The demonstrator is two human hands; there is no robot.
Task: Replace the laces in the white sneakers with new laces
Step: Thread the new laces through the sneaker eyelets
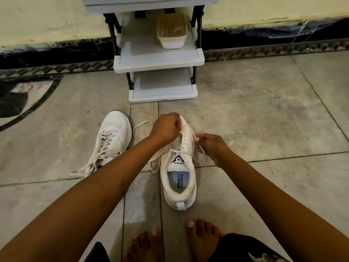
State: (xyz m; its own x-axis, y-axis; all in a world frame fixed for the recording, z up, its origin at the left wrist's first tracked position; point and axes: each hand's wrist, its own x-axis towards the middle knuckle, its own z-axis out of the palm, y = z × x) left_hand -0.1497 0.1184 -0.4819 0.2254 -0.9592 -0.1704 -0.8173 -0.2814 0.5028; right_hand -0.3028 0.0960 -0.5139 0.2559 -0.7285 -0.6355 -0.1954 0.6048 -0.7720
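Note:
Two white sneakers stand on the tiled floor, toes pointing away from me. The right sneaker [179,178] is in front of me, its lace [142,127] partly pulled out and looping to the left. My left hand [167,128] rests over its toe end and pinches the lace at the lower eyelets. My right hand [211,146] is at the shoe's right side and pinches another stretch of the lace. The left sneaker [113,135] stands further left, laced, with its lace ends trailing loose on the floor.
A grey plastic shoe rack [160,59] stands against the wall straight ahead, with a cream lidded box [171,33] on its middle shelf. My bare feet [203,237] are on the floor just behind the right sneaker.

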